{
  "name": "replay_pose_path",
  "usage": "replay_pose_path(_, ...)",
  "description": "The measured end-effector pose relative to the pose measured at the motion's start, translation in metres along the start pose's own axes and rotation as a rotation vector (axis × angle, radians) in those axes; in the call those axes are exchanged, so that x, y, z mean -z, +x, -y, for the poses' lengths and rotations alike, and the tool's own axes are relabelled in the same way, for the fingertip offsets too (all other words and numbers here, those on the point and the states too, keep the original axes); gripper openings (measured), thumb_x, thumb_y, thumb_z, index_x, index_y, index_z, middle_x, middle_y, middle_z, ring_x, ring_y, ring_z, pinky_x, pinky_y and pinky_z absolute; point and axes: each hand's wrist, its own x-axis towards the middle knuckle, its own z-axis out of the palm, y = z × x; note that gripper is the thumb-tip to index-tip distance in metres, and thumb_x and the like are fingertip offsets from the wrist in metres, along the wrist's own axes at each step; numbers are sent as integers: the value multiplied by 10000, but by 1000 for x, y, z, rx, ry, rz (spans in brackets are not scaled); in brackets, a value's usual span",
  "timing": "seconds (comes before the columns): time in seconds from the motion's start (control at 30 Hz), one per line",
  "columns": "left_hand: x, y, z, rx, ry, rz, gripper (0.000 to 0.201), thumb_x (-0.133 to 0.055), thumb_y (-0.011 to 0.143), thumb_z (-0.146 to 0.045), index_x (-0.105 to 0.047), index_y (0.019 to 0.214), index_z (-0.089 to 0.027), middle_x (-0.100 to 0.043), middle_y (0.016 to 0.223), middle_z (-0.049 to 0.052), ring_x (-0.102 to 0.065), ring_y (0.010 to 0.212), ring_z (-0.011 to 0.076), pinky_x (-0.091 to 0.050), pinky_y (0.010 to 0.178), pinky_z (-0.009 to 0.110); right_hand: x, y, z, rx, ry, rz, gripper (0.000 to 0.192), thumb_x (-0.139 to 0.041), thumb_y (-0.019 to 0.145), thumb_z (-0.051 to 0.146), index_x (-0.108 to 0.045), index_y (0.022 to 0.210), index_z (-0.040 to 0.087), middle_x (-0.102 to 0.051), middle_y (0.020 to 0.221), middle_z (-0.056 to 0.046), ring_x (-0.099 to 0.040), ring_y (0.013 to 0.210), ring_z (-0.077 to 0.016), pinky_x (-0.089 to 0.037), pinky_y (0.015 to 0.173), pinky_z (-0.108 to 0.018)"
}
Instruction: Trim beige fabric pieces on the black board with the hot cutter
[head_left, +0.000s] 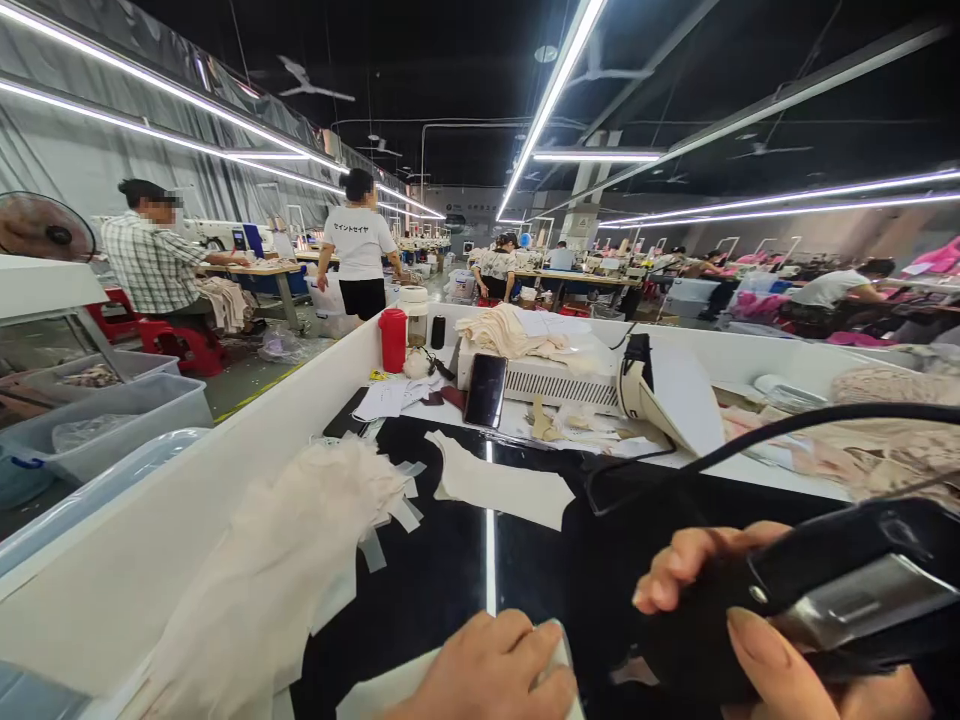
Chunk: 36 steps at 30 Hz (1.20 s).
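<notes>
My left hand [495,668] is at the bottom middle, fingers bent and pressed down on a cream fabric piece [390,688] on the glossy black work surface [435,590]. My thumb is hidden. At the lower right my right hand [780,640] is closed around a black corded handheld tool [847,590] with a silver panel; its lower end is dark and hard to make out. Beyond my hands lies a separate cut cream fabric piece [502,482]. A heap of thin cream pieces [300,530] with pale translucent tabs is on the left.
A smartphone [486,390] leans against a white vented box [559,380] bearing folded cream fabric [517,332]. A red flask [391,340] stands behind left. The tool's black cable [810,418] arches across the right. White side walls [300,400] border the table. Several people work at tables beyond.
</notes>
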Motion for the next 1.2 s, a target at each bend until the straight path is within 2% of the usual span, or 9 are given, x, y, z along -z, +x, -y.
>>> replay_pose_path(0.13, 27, 9, -3, 83, -62, 284, 279, -613, 1007, -403, -662, 1189, -196, -709, 1325, 30, -648, 1047, 201, -506, 824, 317, -4, -4, 17, -7, 17, 50, 331, -808, 845, 330, -611, 1106, 276, -644, 762, 0, -636, 562, -175, -605, 494, -340)
replay_pose_path(0.2, 36, 10, -1, 151, -92, 295, 311, -574, 1034, -345, -640, 1308, -213, -701, 1361, 20, -639, 1133, 215, -486, 937, 350, -4, -6, 22, 26, 45, 54, 366, -814, 844, 356, -602, 1131, 275, -637, 777, 23, -627, 568, -151, -577, 491, -295)
replay_pose_path(0.27, 39, 10, 6, 134, -128, 334, 333, -519, 1058, -290, -638, 1354, -195, -686, 1394, 49, -636, 1166, 224, -478, 950, 357, -2, -8, 23, 21, 55, 54, 344, -798, 867, 346, -593, 1136, 282, -642, 799, 37, -626, 575, -134, -565, 502, -274)
replay_pose_path(0.37, 38, 8, 18, 72, -134, 332, 374, -442, 1087, -280, -629, 1396, -180, -682, 1406, 51, -638, 1186, 246, -475, 960, 380, 4, -11, 26, 16, 74, 65, 324, -780, 892, 337, -576, 1139, 286, -645, 826, 43, -626, 585, -122, -563, 514, -265)
replay_pose_path(0.47, 41, 12, 21, 42, -105, 258, 397, -388, 1110, -297, -632, 1395, -164, -681, 1407, 63, -616, 1252, 254, -447, 1027, 400, 7, -17, 29, 13, 96, 92, 333, -772, 902, 334, -564, 1159, 290, -637, 851, 42, -629, 591, -115, -568, 526, -269)
replay_pose_path(0.63, 57, 26, 5, -119, -150, 200, 407, -328, 1133, -273, -702, 1263, -179, -725, 1327, 27, -637, 1226, 202, -415, 1080, 372, 10, -28, 32, 35, 101, 96, 360, -750, 911, 359, -532, 1189, 296, -631, 862, 26, -623, 566, -126, -574, 502, -293)
replay_pose_path(0.8, 58, 31, -13, -235, -264, 180, 426, -321, 1140, -345, -714, 1213, -198, -756, 1203, 13, -686, 1072, 205, -491, 956, 371, 13, -31, 37, 29, 102, 69, 394, -797, 884, 380, -541, 1173, 300, -620, 839, 39, -597, 560, -112, -564, 484, -258)
replay_pose_path(1.0, 51, 31, -16, -215, -317, 234, 450, -296, 1143, -367, -705, 1190, -186, -752, 1086, 38, -705, 976, 217, -548, 850, 367, 17, -33, 37, 18, 128, 61, 392, -800, 889, 366, -557, 1191, 305, -632, 861, 37, -587, 569, -102, -546, 498, -247)
replay_pose_path(1.2, 48, 26, -14, -223, -322, 207, 422, -320, 1138, -344, -707, 1179, -181, -741, 1067, 46, -694, 939, 221, -541, 835, 369, 19, -36, 35, 22, 160, 75, 399, -786, 911, 346, -550, 1231, 306, -644, 889, 35, -594, 597, -91, -550, 521, -233)
